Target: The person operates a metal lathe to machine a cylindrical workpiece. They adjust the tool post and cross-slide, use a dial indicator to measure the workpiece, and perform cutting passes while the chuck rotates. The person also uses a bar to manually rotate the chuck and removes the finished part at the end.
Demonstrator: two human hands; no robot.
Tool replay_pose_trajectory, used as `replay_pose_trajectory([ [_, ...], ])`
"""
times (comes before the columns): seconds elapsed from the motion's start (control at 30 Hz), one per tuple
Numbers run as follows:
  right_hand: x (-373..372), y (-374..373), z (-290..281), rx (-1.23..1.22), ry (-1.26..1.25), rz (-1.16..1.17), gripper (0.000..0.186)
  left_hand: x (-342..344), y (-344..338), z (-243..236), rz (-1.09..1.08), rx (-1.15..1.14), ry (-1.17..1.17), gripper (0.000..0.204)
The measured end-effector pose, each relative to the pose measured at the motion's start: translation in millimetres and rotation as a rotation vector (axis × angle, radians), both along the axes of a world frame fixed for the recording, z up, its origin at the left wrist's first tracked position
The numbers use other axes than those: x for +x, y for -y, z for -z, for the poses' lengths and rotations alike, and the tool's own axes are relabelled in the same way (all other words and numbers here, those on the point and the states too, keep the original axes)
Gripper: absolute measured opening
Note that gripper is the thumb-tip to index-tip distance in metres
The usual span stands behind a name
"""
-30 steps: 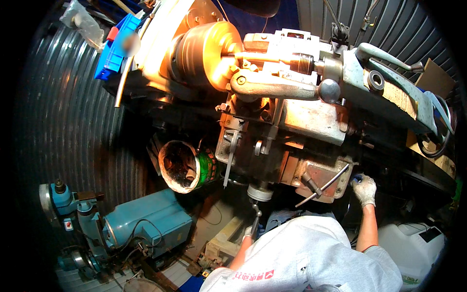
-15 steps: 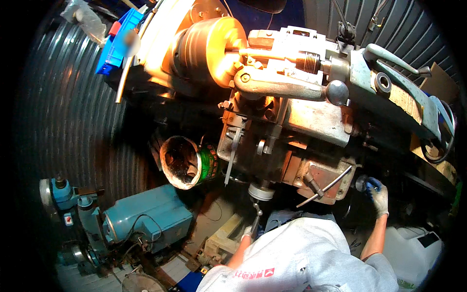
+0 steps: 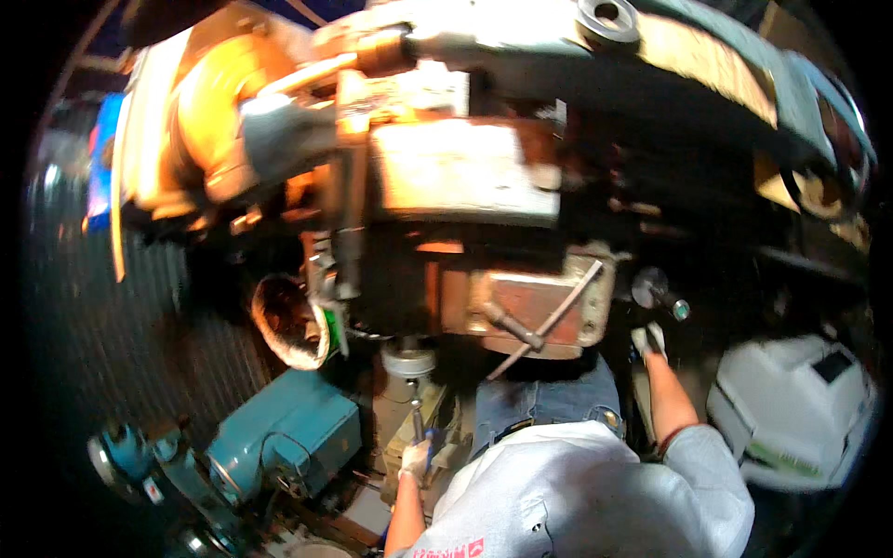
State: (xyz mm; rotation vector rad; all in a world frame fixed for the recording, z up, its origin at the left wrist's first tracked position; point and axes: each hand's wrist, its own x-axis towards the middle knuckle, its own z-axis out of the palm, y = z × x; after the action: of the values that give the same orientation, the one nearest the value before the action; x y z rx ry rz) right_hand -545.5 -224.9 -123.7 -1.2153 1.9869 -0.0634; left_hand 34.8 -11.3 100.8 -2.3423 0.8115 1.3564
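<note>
At the front of a metal lathe, my gloved left hand is closed round the crank handle of a small pale handwheel. My right hand, in a white and dark glove, hangs just below a second handwheel, apart from its knob; its fingers are too blurred to read. Between the hands sits a square plate with a T-shaped bar wrench on it. At the upper left, the orange-lit chuck faces a thin rod. A blurred grey lever end is near the chuck.
A round bucket with dark contents stands below the chuck. At the lower left is a teal machine. A white plastic container stands to my right. A metal ring lies on the lathe's top, and a corrugated wall closes the left side.
My right hand has come off the right handwheel and dropped below it. My left hand stays on its crank handle. The view has swung, shifting the lathe up and left.
</note>
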Motion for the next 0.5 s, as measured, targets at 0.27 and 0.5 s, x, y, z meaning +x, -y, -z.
replay_pose_trajectory([
  [0.27, -4, -12, 34, 0.397, -0.059, -0.024, 0.032, 6, 12, -73, -0.288, -0.489, -0.101, 0.027],
  [0.5, 14, -19, 53, 0.489, 0.013, 0.03, 0.049, -3, 85, -129, -0.387, -0.803, -0.007, 0.039],
])
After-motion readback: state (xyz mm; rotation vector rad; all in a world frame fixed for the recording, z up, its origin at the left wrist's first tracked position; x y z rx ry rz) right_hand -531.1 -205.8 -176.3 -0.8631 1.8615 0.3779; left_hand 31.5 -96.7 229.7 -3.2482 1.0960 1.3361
